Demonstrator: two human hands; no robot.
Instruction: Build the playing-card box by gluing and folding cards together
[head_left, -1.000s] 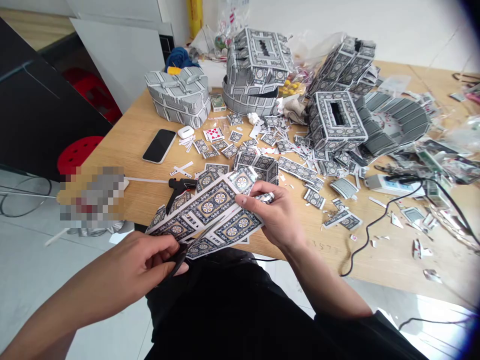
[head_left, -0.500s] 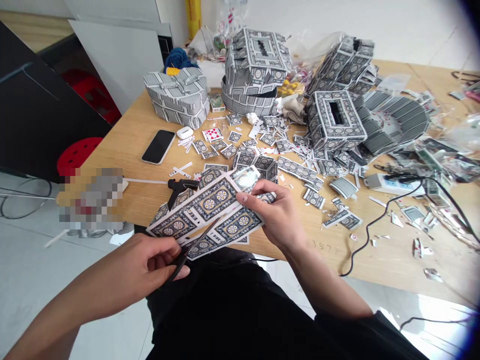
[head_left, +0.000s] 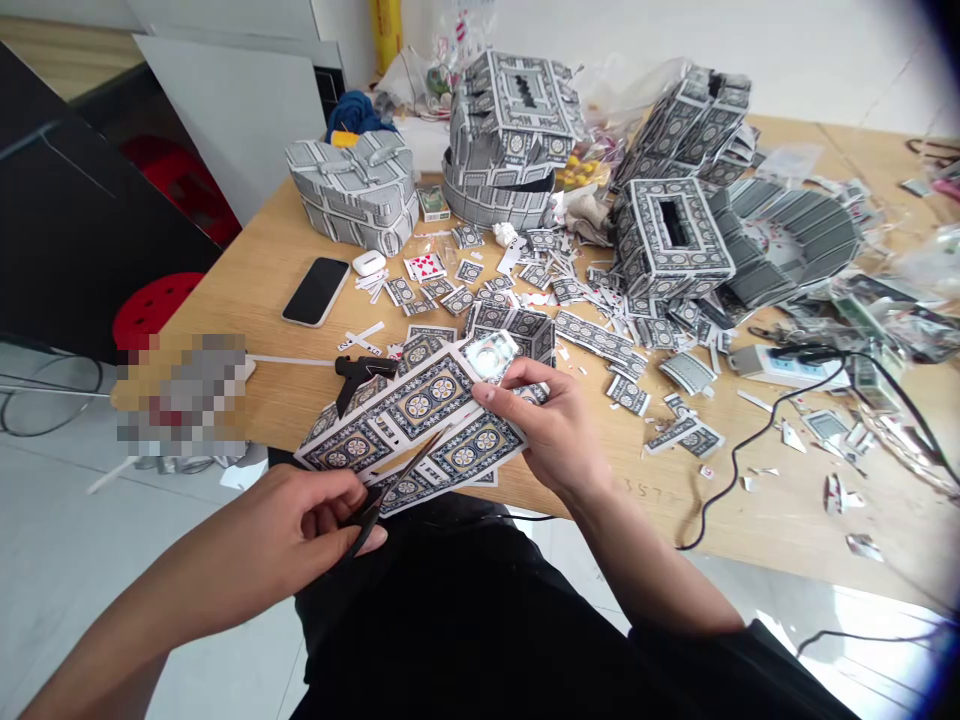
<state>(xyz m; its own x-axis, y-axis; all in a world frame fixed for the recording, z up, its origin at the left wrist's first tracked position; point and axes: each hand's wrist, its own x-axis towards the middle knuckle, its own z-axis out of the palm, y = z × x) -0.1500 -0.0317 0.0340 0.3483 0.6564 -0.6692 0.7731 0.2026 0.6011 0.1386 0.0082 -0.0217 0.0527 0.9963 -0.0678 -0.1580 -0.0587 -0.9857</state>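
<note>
My left hand [head_left: 322, 520] is closed round the black handles of a pair of scissors [head_left: 409, 463]. The blades lie in a long cut through a joined sheet of playing cards [head_left: 427, 400] with blue-grey patterned backs. My right hand [head_left: 551, 425] pinches the right end of this sheet between thumb and fingers, above the table's front edge. The cut parts the sheet into an upper and a lower strip near the scissors. Just behind the sheet lies a black glue gun [head_left: 360, 378], partly covered by it.
Boxes made of folded cards [head_left: 675, 230] stand at the back, with a heart-shaped one [head_left: 356, 190] at left. Loose card pieces [head_left: 517, 285] litter the table's middle. A phone [head_left: 316, 291] lies left; a power strip [head_left: 780, 363] with a black cable [head_left: 731, 470] lies right.
My left hand and the scissors have shifted slightly to the right along the cut. My right hand keeps its pinch on the card sheet, almost unmoved.
</note>
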